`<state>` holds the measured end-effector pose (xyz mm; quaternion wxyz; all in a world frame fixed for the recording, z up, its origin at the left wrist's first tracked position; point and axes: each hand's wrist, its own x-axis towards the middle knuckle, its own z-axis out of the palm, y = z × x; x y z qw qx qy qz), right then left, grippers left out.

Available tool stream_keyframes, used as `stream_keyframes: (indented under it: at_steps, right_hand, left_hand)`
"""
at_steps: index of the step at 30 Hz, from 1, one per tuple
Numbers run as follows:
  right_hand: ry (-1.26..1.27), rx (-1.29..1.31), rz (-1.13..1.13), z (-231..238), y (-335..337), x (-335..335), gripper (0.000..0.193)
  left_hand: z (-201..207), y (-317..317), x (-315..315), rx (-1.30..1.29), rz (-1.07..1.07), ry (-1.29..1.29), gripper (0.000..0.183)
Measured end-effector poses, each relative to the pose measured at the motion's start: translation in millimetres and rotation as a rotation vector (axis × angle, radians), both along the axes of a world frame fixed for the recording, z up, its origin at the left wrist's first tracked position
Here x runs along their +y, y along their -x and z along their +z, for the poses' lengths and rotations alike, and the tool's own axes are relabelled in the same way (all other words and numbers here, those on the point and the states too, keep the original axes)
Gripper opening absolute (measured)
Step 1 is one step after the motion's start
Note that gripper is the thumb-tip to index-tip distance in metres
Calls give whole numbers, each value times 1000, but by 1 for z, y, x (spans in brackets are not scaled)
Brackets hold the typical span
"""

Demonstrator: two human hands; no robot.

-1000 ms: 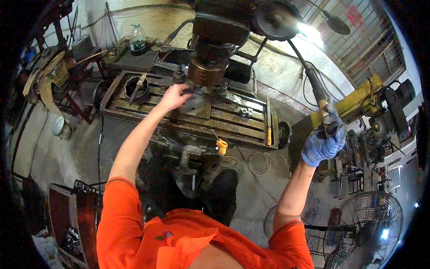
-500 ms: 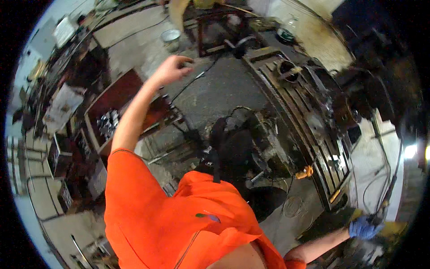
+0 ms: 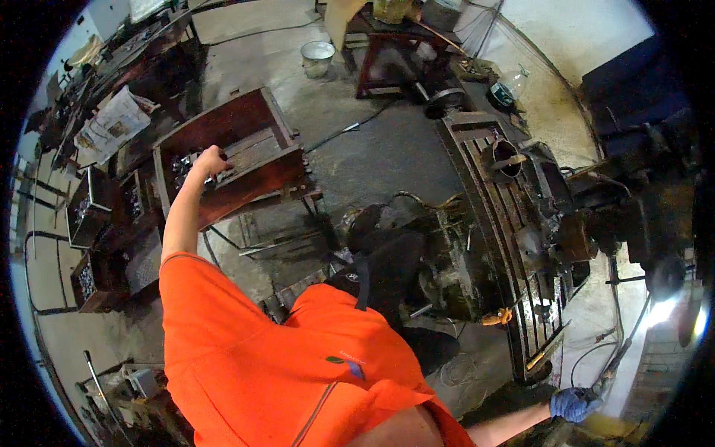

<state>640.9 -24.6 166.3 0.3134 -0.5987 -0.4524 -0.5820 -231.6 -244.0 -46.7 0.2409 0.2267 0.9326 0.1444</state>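
My bare left hand (image 3: pixel 212 162) is down inside a reddish-brown wooden box (image 3: pixel 253 182), over a heap of small shiny metal parts (image 3: pixel 181 167) at the box's left end. Its fingers curl downward; what they hold, if anything, is too small to make out. Far to the lower right, my right hand (image 3: pixel 573 404) in a blue glove is closed around the lower end of a long machine lever (image 3: pixel 614 363). The slotted metal machine table (image 3: pixel 514 268) lies between my body and that lever.
An orange-yellow handle (image 3: pixel 497 317) sticks out at the machine table's near side. A metal bucket (image 3: pixel 318 58) stands on the floor ahead. Bins of small parts (image 3: pixel 88 279) are on the left. A clear bottle (image 3: pixel 506 89) stands beyond the machine table.
My left hand has moved left and down from above the floor into the box. My right hand stays on the lever, and the whole view has shifted.
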Motion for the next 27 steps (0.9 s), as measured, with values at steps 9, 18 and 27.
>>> stream_keyframes:
  at_steps: [9,18,27]
  right_hand:
    - [24,-40,224,29,41,-14,34]
    - [-114,251,802,46,42,2,21]
    - [-120,430,996,67,55,4,37]
  left_hand:
    - [-110,56,23,189,-352,227,33]
    - [-86,29,12,187,-156,194,28]
    - [-37,-6,-4,156,76,-92,23]
